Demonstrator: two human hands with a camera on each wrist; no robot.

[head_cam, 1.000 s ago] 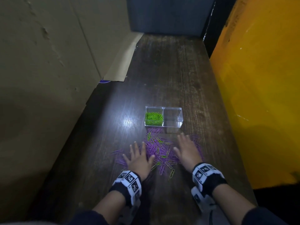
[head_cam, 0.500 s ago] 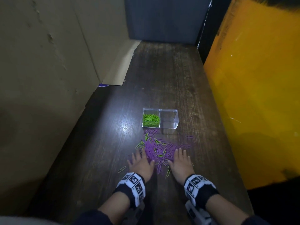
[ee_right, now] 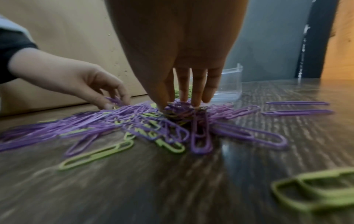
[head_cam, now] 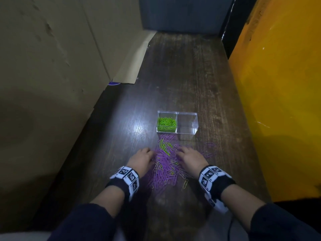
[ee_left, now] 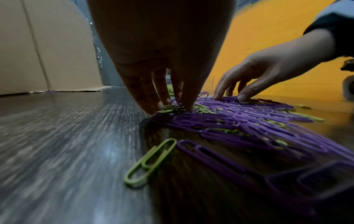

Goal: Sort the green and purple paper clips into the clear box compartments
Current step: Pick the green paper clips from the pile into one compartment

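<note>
Between two hands (head_cam: 141,160) (head_cam: 190,159) pressing relaxed fingertips, mostly purple paper clips (head_cam: 165,168) lie heaped with green.

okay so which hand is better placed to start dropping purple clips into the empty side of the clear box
Right, probably. The right hand rests on the purple clips nearly in line with the empty right compartment. The left hand sits nearer the compartment of green clips.

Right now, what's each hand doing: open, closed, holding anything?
Left hand: fingers curled down into the clips; a grip cannot be told.
Right hand: open, fingertips on the clips, holding nothing.
</note>
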